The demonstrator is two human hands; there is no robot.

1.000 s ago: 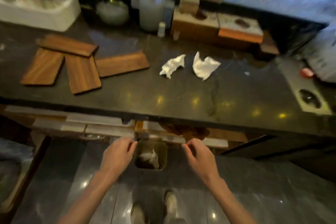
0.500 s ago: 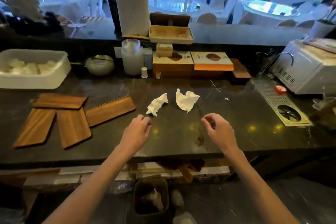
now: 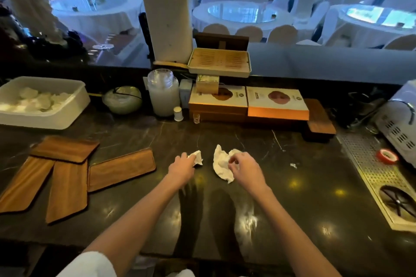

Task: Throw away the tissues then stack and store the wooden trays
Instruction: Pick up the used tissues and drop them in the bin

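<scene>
Two crumpled white tissues lie mid-counter on the dark stone counter (image 3: 315,209). My left hand (image 3: 182,167) covers the near side of the small left tissue (image 3: 198,157), fingers closed on it. My right hand (image 3: 246,170) pinches the right edge of the larger right tissue (image 3: 218,164). Both tissues still touch the counter. Several flat wooden trays lie on the left: one (image 3: 65,148) rests across the tops of two others (image 3: 24,184) (image 3: 67,191), and another tray (image 3: 121,168) lies beside them, nearest my left hand.
A white tub (image 3: 74,105) of cloths, a bowl (image 3: 122,99), a jar (image 3: 163,94) and boxes (image 3: 247,101) line the back. On the right sit a metal drain grate (image 3: 371,164), a red tape roll (image 3: 387,156) and a white machine (image 3: 403,128). A tiny paper scrap (image 3: 293,165) lies by the tissues.
My view rose from the bin under the counter to the countertop. Both hands came up and forward, reached the two tissues, and closed on them.
</scene>
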